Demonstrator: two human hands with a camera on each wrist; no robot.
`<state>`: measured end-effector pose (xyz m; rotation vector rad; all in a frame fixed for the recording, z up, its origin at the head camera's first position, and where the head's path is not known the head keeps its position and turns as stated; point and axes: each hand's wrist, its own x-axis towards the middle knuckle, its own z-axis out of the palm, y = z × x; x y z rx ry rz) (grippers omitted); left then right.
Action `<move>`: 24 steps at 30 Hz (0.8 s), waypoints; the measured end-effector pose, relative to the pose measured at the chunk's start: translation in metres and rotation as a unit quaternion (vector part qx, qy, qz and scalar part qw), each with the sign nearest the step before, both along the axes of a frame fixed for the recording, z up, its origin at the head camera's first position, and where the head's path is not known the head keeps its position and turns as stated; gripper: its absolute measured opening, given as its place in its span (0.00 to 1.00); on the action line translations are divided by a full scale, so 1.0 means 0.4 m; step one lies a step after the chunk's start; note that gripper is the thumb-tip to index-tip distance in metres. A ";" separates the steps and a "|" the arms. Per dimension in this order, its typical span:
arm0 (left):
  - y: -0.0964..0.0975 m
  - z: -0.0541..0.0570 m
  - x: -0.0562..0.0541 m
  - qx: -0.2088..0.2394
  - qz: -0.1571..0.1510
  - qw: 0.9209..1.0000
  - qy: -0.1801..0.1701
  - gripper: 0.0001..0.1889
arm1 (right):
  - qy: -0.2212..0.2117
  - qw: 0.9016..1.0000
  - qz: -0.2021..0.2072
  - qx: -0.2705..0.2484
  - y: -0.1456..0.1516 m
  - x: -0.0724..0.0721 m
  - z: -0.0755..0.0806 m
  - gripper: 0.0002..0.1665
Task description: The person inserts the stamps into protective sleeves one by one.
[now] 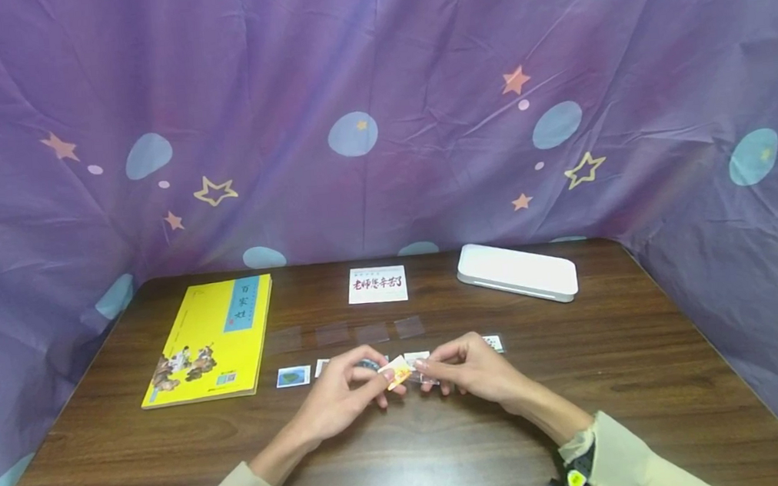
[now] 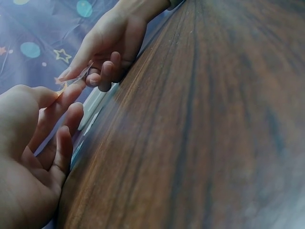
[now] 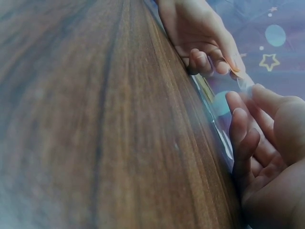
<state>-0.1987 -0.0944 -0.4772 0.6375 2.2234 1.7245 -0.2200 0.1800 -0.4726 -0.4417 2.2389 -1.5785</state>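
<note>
Between the thumb and forefinger of my left hand point(image 1: 347, 393) is a small white and orange picture card point(image 1: 397, 371). Facing it, my right hand point(image 1: 472, 367) pinches a clear plastic piece point(image 1: 425, 379), perhaps a small sleeve, right beside the card's edge. In the right wrist view the clear piece point(image 3: 245, 82) meets the card between both hands' fingertips; whether the card is inside it, I cannot tell. Both hands are held above the table. Behind them lies a row of small cards, including a blue and green one point(image 1: 293, 376), some partly hidden by my hands.
Several clear plastic squares point(image 1: 372, 333) lie in a row farther back. A yellow book point(image 1: 213, 335) is at the left, a white card with red lettering point(image 1: 378, 293) at the back centre, and a white case point(image 1: 518, 270) at the back right. A purple curtain point(image 1: 374, 67) hangs behind the wooden table point(image 1: 637, 376).
</note>
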 end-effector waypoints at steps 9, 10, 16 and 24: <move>-0.001 0.001 -0.002 0.004 0.001 1.000 0.001 0.12 | 0.001 1.000 -0.003 -0.008 0.004 0.000 0.000 0.17; -0.001 0.001 -0.003 0.005 0.000 1.000 0.003 0.12 | 0.002 1.000 -0.003 -0.010 0.004 0.000 0.000 0.17; 0.001 0.001 -0.003 0.007 0.002 1.000 -0.002 0.13 | 0.003 1.000 -0.001 -0.007 0.004 -0.001 0.000 0.17; 0.000 0.002 -0.002 -0.001 0.003 1.000 -0.010 0.12 | 0.001 1.000 0.001 0.003 0.002 -0.002 0.000 0.18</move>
